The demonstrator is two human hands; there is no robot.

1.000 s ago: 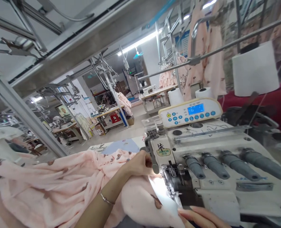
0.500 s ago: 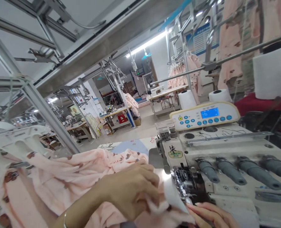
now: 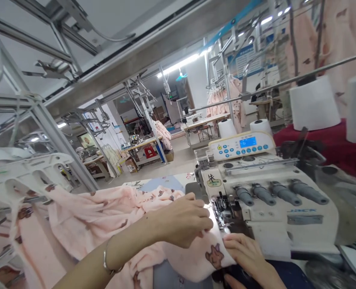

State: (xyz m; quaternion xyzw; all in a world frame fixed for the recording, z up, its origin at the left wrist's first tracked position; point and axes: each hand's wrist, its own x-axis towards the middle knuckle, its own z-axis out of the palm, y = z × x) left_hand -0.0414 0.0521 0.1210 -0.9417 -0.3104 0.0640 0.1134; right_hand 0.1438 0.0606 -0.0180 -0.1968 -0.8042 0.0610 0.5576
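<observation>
Here, pink fabric (image 3: 193,263) under left hand (image 3: 182,220), pinched by it; right hand (image 3: 246,255) at edge, grip unclear.

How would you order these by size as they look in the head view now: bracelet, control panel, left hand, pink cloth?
1. Pink cloth, largest
2. Left hand and control panel: too alike to rank, and the hand looks nearer the camera
3. Bracelet, smallest

Fabric (image 3: 101,214) left of the sewing machine (image 3: 270,214)
</observation>
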